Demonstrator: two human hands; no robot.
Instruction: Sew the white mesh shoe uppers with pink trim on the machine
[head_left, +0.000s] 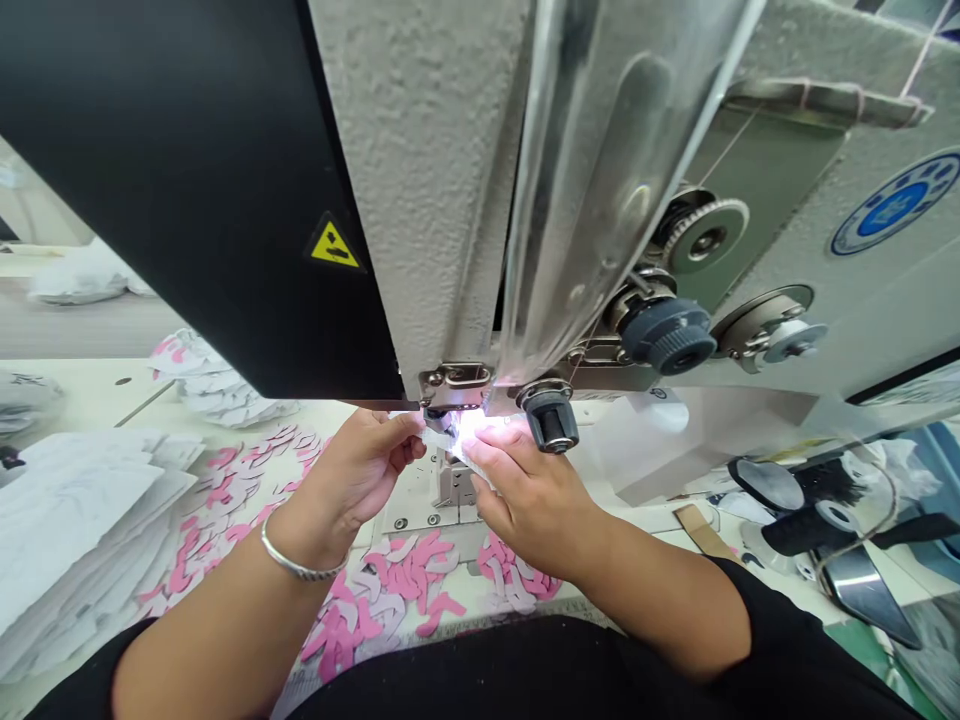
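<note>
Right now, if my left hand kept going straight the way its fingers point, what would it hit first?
Probably the small white piece pinched under the sewing machine's presser foot, then the right hand just beyond; depth there is hard to judge in the glare.

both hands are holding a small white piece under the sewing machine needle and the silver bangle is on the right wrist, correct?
Not quite: in the head view the silver bangle is on the left wrist. Both the left hand and right hand do hold the small white piece under the sewing machine.

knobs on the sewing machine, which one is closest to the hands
The small black knob hanging just above the right hand. The larger blue-grey knob and the silver knob sit higher and further right on the machine.
</note>
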